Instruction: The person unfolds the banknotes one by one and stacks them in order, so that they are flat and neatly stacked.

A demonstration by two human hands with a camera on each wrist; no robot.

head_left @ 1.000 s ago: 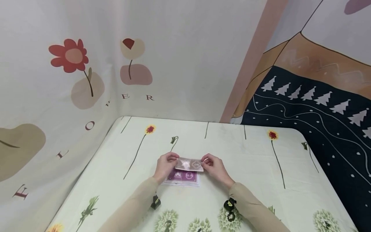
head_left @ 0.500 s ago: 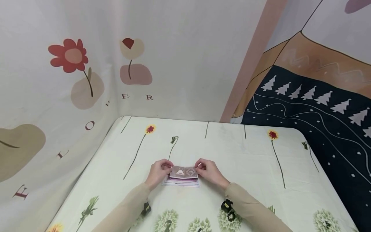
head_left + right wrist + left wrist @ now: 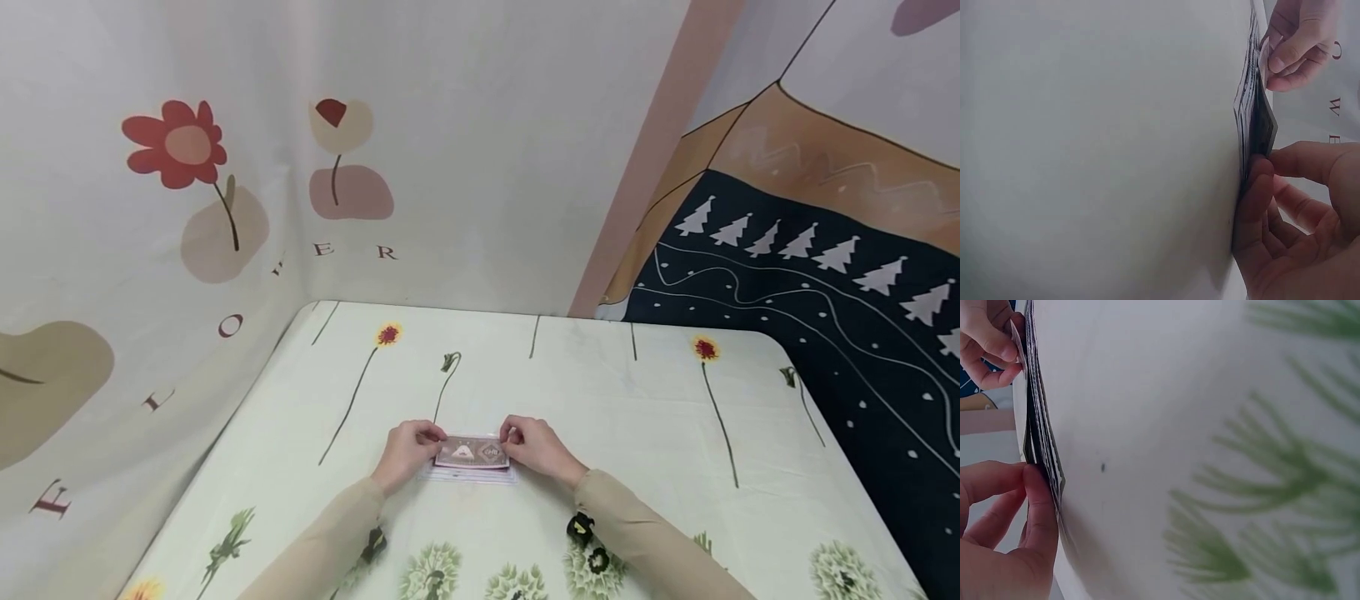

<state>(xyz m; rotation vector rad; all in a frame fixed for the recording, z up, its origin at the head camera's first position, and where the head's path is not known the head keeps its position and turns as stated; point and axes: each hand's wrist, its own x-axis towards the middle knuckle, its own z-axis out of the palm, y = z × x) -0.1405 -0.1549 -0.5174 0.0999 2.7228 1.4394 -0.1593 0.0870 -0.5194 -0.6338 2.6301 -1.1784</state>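
A brownish banknote (image 3: 472, 452) lies lengthwise between my two hands, close over a low stack of banknotes (image 3: 472, 477). My left hand (image 3: 408, 451) pinches the note's left end between thumb and fingertips. At its right end, my right hand (image 3: 538, 446) pinches it the same way. In the left wrist view the stack's layered edges (image 3: 1044, 425) show from the side, with the left hand's thumb right against them. Seen from the right wrist, the top note (image 3: 1266, 128) bows up slightly from the stack beneath. The purple note is now almost wholly covered.
The table is covered by a pale cloth (image 3: 600, 392) printed with flowers and stems. Behind it hangs a light curtain (image 3: 480, 167) with flower prints and letters. A dark cloth with white trees (image 3: 787, 267) hangs on the right.
Both hands have brought the brown banknote down and slightly left, from above and behind the stack to right over it, covering the purple note.
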